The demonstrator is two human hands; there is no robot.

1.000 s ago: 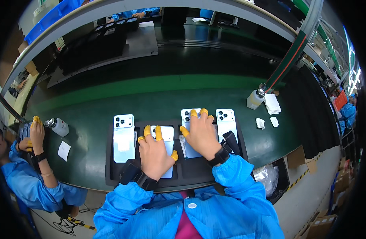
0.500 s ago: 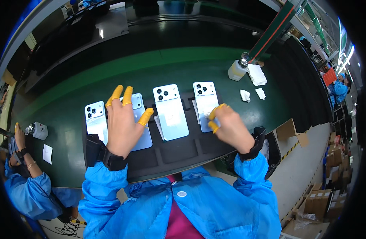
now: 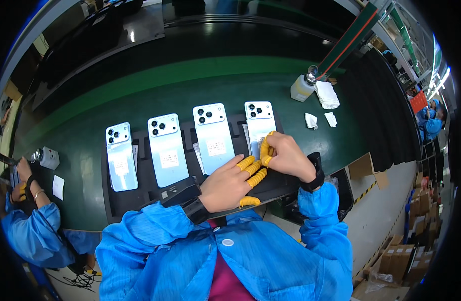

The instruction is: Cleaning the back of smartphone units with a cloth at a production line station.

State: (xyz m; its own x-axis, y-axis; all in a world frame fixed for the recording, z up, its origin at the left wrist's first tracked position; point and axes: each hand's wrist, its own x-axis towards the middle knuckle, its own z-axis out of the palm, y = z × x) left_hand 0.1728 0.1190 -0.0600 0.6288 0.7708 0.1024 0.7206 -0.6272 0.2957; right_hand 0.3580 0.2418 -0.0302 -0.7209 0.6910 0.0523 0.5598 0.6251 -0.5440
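Pale-blue, glossy, rectangular smartphone [image 3: 254,124] with three camera lenses: from my remote post I see it lying back up at the right end of the black rectangular tray [image 3: 121,204], both hands close together over its lower part. My right hand [image 3: 289,158] is bent, thumb and finger drawn together there—whether they pinch anything I cannot tell. My left hand [image 3: 224,188], fingers extended toward the right thumb at the tray's front side, may be touching the phone; its grip is hidden too. Three matching pale-blue smartphones [image 3: 163,143] lie back up along the tray to the left, white labels [image 3: 169,159] showing. I judge that row laid out—work on the right-end one looks unfinished, its remainder unclear.
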